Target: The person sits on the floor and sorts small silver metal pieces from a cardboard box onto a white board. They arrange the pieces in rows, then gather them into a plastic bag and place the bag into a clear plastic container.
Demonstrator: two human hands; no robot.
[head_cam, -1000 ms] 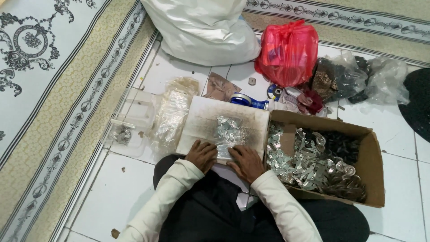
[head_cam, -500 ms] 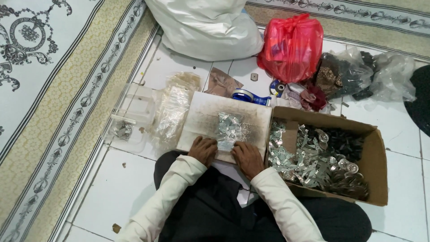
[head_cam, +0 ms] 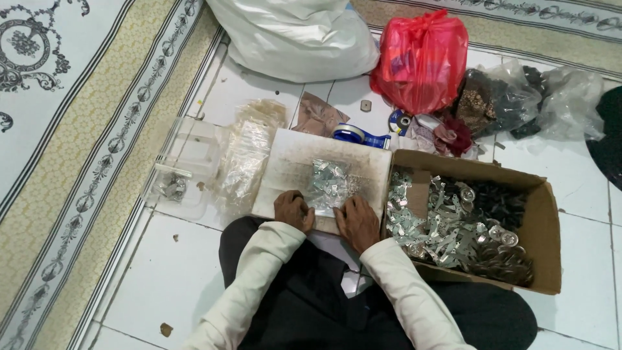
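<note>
A person is sitting on the tiled floor point(head_cam: 162, 272), a white sack point(head_cam: 298, 35) and red bag point(head_cam: 421, 58) lying along its far edge. A cardboard box point(head_cam: 544, 227) of metal parts is sitting at the right. On the board point(head_cam: 291, 162) across the lap, both hands are pressing a small clear packet point(head_cam: 327, 185) of metal pieces near the board's near edge. Since 1 second ago the left hand point(head_cam: 293, 210) and right hand point(head_cam: 357, 223) are barely shifting, fingers curled on the packet's edge; the packing seems mid-step.

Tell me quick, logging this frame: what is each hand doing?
Left hand: curled, resting on the white board beside the small clear bag.
Right hand: fingers on that bag's near edge; grip cannot be told.
</note>
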